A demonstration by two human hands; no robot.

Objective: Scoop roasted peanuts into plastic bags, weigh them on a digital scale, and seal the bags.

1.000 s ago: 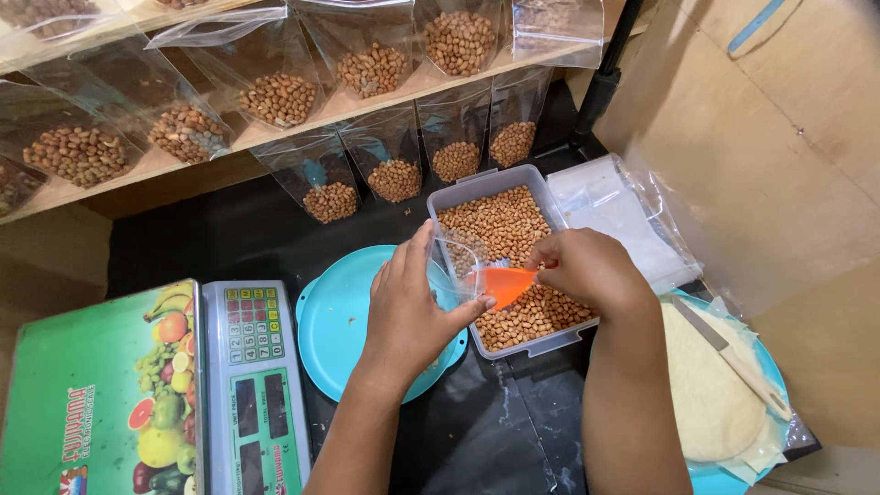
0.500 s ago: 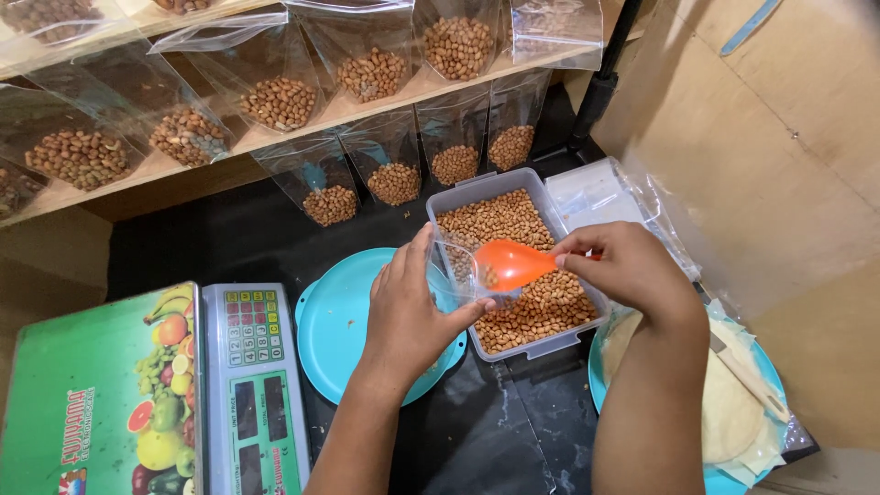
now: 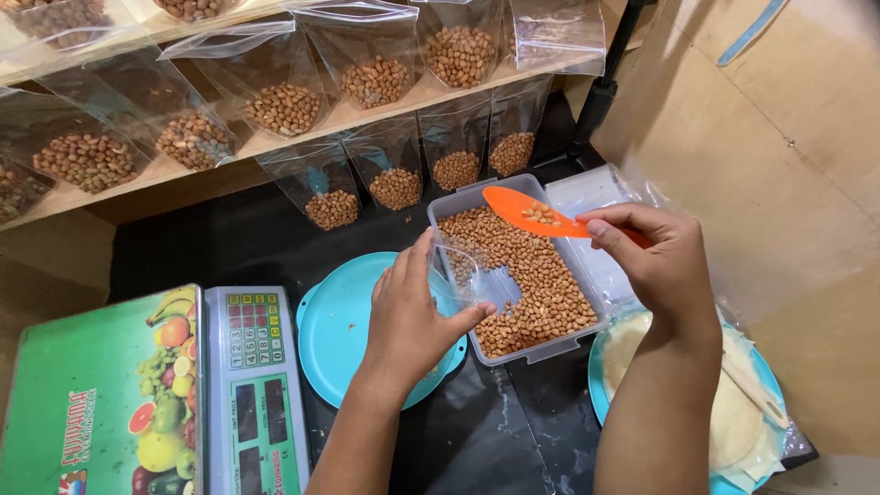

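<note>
My left hand (image 3: 411, 321) holds a clear plastic bag (image 3: 474, 278) open over the near side of a clear tub (image 3: 458, 200) full of peanuts. A little higher and to the right, my right hand (image 3: 658, 259) grips an orange scoop (image 3: 530, 214) that carries a few peanuts above the tub's far side. A turquoise plate (image 3: 335, 325) lies under my left wrist.
A green digital scale (image 3: 156, 394) with a fruit picture sits at the lower left. Several peanut-filled clear bags (image 3: 396, 188) stand along the back and on a wooden shelf (image 3: 137, 188). A stack of empty bags (image 3: 596, 197) lies right of the tub, with a second turquoise plate (image 3: 765, 385) at lower right.
My right hand lifted the orange scoop out of the bag's mouth, up and to the right over the tub. My left hand still holds the bag.
</note>
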